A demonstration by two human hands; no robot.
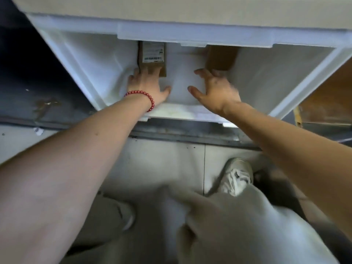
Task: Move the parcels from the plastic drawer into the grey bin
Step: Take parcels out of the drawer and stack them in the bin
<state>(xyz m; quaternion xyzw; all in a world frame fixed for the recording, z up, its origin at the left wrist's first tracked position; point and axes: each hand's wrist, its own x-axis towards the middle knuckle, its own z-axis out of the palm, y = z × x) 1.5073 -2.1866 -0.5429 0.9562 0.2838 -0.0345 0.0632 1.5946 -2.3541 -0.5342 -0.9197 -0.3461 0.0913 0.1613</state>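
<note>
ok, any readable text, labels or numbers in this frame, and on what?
Nothing is legible.
Shipping label on the left parcel: printed lines and a barcode, too blurred to read.
Right parcel: no print shows.
White scrap on the floor: dark marks, too small to read.
</note>
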